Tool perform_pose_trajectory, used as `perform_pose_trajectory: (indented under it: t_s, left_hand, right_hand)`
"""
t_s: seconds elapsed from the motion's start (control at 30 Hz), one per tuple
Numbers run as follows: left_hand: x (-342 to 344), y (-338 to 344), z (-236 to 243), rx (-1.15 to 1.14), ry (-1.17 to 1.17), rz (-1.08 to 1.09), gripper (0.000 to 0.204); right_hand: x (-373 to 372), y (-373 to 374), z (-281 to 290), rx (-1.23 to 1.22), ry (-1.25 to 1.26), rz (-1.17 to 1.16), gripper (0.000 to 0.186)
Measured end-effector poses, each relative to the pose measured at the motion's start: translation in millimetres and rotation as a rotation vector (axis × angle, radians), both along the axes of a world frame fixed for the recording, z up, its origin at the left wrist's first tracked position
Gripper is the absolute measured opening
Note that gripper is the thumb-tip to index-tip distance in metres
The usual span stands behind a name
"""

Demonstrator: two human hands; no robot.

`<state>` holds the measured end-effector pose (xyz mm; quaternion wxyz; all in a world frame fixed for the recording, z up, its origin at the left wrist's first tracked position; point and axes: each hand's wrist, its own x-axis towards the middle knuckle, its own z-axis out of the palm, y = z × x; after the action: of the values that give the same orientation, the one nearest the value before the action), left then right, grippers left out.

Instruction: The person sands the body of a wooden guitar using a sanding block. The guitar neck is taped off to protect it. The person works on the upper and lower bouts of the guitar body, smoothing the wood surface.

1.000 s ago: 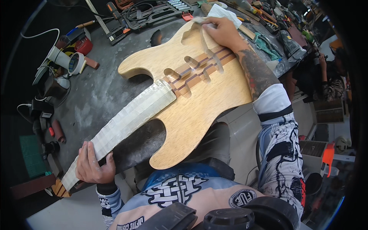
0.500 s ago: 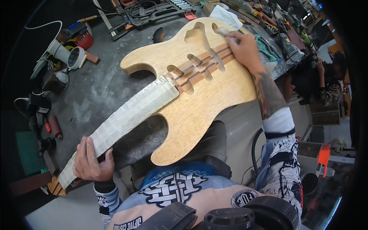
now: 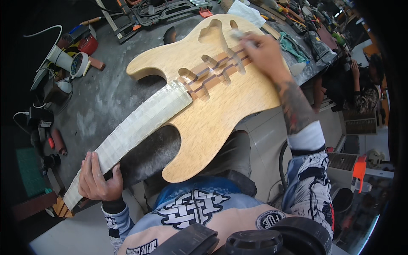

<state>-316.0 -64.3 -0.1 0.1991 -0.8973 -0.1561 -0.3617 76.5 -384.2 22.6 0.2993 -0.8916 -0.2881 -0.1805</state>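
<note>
A pale wooden electric guitar body with dark centre stripes lies partly on the bench, its rounded horn reaching past the front edge. Routed hollows cut into its face. Strips of whitish tape cover the guitar neck, and a striped wooden tip shows beyond them. My left hand is closed round the neck near that tip, thumb on the near side. At the body's far right, my right hand pinches a small pale grey piece against the wood near an oval hollow. Blur hides what kind of piece it is.
White dust marks the dark bench. A tool case stands at the back, with a white sheet and a green cloth to its right. Tape rolls sit at left. Another person is at far right.
The whole view has shifted slightly, moving the guitar and bench a little left. My right hand and the pale piece have moved slightly left over the body. My left hand keeps its hold.
</note>
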Motion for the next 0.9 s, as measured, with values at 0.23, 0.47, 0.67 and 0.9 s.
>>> perform_pose_trajectory:
  t_s: [0.23, 0.47, 0.67, 0.9]
  left_hand:
    - [4.1, -0.9, 0.3, 0.001, 0.001, -0.014, 0.062]
    - [4.2, -1.7, -1.3, -0.008, -0.006, -0.030, 0.060]
    - [-2.4, -2.9, 5.1, 0.025, 0.004, -0.001, 0.061]
    - [-2.8, -2.6, 3.7, 0.037, 0.015, -0.002, 0.061]
  right_hand:
    - [-1.3, -7.7, 5.6, 0.080, 0.222, -0.099, 0.023]
    - [29.3, -33.8, 2.2, 0.168, 0.153, -0.217, 0.021]
    - [13.8, 1.3, -10.4, 0.069, -0.016, 0.029, 0.023]
    - [37.0, -5.4, -15.3, -0.002, -0.024, -0.080, 0.024]
